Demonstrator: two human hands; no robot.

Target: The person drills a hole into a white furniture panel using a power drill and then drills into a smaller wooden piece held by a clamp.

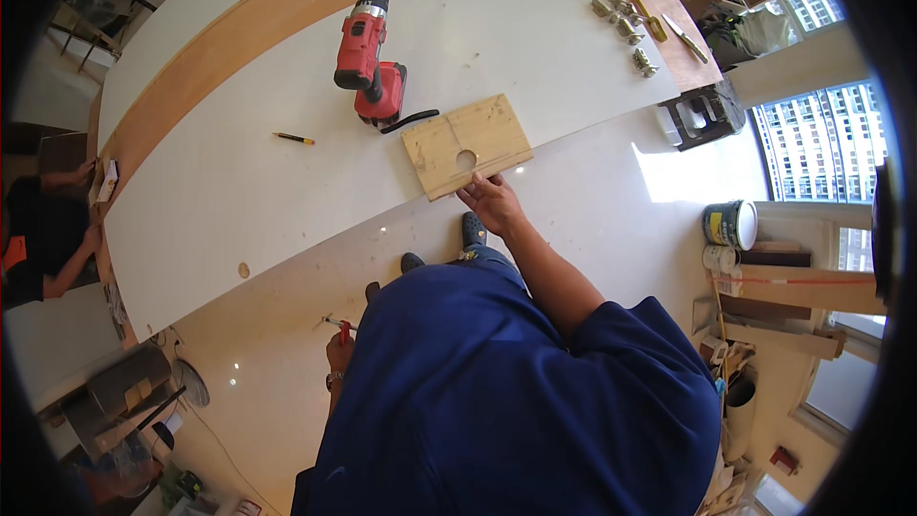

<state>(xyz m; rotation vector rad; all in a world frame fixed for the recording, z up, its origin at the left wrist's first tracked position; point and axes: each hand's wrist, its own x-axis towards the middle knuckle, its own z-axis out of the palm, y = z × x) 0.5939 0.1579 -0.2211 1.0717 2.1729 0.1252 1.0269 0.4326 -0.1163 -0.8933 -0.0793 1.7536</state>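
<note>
My right hand (492, 203) grips the near edge of a rectangular wooden board (430, 153) with a round hole through it, thumb on top. The board lies on a large white panel (315, 220), at its near edge. Low by my left side, my left hand (340, 352) is closed around a small tool with a red handle (345, 332) and a thin metal end; its exact kind is unclear. A red and black cordless drill (361, 53) with a wide cutter bit stands on the panel beyond the board. Left of the drill lies a pencil (293, 139).
Several metal hinges (626, 19) and a knife (686, 38) lie at the far right. The panel has a round hole (243, 270) near its left front edge. At the left end, another person's hands (81, 174) touch the table. A bucket (730, 225) stands right.
</note>
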